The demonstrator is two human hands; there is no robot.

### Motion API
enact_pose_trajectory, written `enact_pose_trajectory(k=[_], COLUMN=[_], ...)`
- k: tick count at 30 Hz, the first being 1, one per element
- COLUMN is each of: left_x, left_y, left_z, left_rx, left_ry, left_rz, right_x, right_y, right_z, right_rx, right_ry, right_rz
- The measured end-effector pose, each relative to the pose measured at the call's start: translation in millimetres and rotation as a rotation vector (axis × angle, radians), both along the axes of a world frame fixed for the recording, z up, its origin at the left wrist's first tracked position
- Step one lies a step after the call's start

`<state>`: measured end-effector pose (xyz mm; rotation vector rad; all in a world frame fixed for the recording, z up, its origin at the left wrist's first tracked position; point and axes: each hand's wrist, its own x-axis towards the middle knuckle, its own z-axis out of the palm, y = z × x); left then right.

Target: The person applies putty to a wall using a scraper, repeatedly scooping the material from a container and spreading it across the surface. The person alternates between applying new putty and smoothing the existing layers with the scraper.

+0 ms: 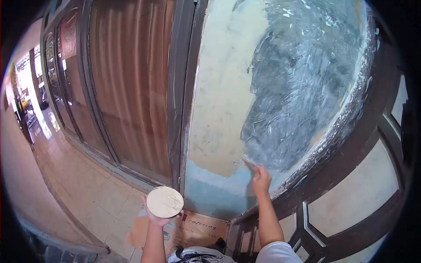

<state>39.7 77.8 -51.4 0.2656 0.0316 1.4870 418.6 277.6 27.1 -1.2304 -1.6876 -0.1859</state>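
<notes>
My left hand [154,217] is wrapped around a round bowl [165,202] filled with cream-coloured paste, held low in front of the wall. My right hand [261,179] grips a putty knife [249,162], its blade at the wall near the lower border of the dark patch. That wall [219,96] carries a cream coat on its left side and a grey, streaked rough area [294,96] on its right. Along the bottom runs a pale blue painted band [215,182]. Fingers cover most of the knife's handle.
A dark-framed window with a brown curtain [131,79] adjoins the wall on the left. Dark wooden panelling [351,193] curves along the right. A printed cardboard sheet [197,228] lies on the tiled floor [105,193] below.
</notes>
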Motion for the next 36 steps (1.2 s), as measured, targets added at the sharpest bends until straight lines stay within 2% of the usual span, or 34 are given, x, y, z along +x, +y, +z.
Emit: enact_pose_trajectory(k=[2,4,6,7,9,11,12,13,14,15,17,18,20,22,23,25,26,27,29,30,32,33,35,36], left_x=[3.1,3.8,-1.0,-2.8,-5.4,0.1,6.9,12.7,15.9,19.1,26.5,30.2,38.9,51.7,55.6,59.1,58.1,63.2,61.0,60.3,58.8,57.9,55.1,54.6], left_y=[0.5,-1.9,4.7,5.2,11.7,8.5,7.4,8.1,8.8,9.6,13.1,15.8,22.5,23.8,24.0,27.9,28.0,24.9,25.3,25.1,21.6,19.3,17.7,14.9], left_z=[1.6,4.2,5.2,-2.1,-1.0,5.1,16.5,19.5,23.0,26.2,24.5,22.5,19.0,23.5,21.2,11.3,6.9,6.0,-7.2,-8.9,-13.3,-8.6,2.7,13.3], left_rx=[-0.181,-0.102,0.001,-0.004,0.0,-0.012,-0.044,-0.114,-0.012,0.088,0.082,0.079,0.076,0.042,0.03,0.064,0.091,-0.056,-0.175,-0.176,-0.121,-0.124,0.068,0.044], left_ry=[-0.126,-0.142,-0.151,-0.152,-0.146,-0.109,-0.091,-0.16,-0.192,-0.227,-0.184,-0.142,-0.103,-0.103,-0.106,-0.091,-0.034,-0.34,-0.404,-0.411,-0.274,-0.277,-0.173,-0.211], left_rz=[0.054,-0.013,-0.065,-0.091,-0.124,-0.181,-0.115,-0.058,-0.153,-0.25,-0.318,-0.371,-0.399,-0.417,-0.425,-0.471,-0.475,-0.449,-0.418,-0.419,-0.397,-0.397,-0.42,-0.425], right_x=[-4.8,-4.0,-9.9,-10.4,-12.4,5.0,5.1,5.7,7.4,5.8,-4.5,-5.6,-37.9,-52.2,-60.4,-72.5,-72.8,-72.0,-64.5,-60.5,-49.0,-46.6,-45.6,-46.4], right_y=[1.2,3.9,18.7,19.9,17.2,30.1,30.6,27.1,21.3,15.0,1.7,4.1,-23.7,-22.9,-35.7,-64.3,-71.3,-76.5,-76.1,-74.7,-76.8,-82.9,-89.1,-91.6], right_z=[-65.6,-104.5,-107.4,-88.0,-9.5,16.2,34.8,60.4,73.6,74.7,71.2,40.4,12.5,-60.8,-66.9,-71.3,-75.9,-82.0,-90.0,-88.8,-87.3,-84.5,-77.6,-79.3], right_rx=[-0.093,-0.182,-0.425,-0.413,-0.279,-0.062,-0.064,-0.165,-0.264,-0.26,-0.556,-0.636,-0.797,-0.938,-0.941,-1.241,-1.287,-1.333,-1.327,-1.317,-1.295,-1.298,-1.245,-1.214], right_ry=[-0.057,-0.123,-0.193,-0.192,-0.126,0.033,0.043,0.357,0.668,0.673,1.245,1.373,1.45,1.312,1.321,1.072,1.078,1.081,1.122,1.074,0.999,0.998,1.143,1.183], right_rz=[0.03,0.066,-0.042,-0.038,-0.123,-0.022,-0.027,0.167,0.36,0.348,0.899,1.014,0.979,0.861,0.847,0.744,0.737,0.731,0.726,0.647,0.522,0.518,0.566,0.682])
